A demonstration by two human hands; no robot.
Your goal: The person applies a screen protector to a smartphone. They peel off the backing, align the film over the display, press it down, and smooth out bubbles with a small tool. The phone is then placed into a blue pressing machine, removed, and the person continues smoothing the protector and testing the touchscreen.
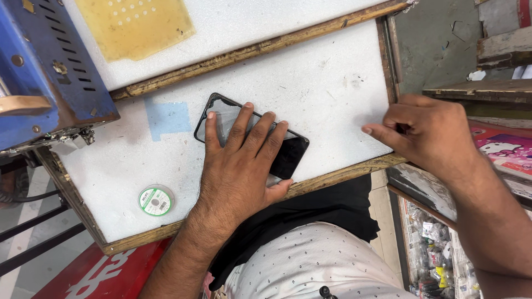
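A black phone screen panel (292, 156) lies at an angle on a white foam board (332, 83) set in a wooden frame. My left hand (238, 166) presses flat on it, fingers spread over the glass and thumb at its near edge. Only the panel's far left corner and its right end show. My right hand (426, 133) hovers at the board's right edge, apart from the panel. Its index finger points left, the other fingers are curled in, and I see nothing in it.
A small green and white spool (155, 200) sits on the board near the left. A blue metal machine (50, 66) overhangs the far left corner. A yellowish pad (133, 25) lies on a second white board behind. Cluttered shelves stand to the right.
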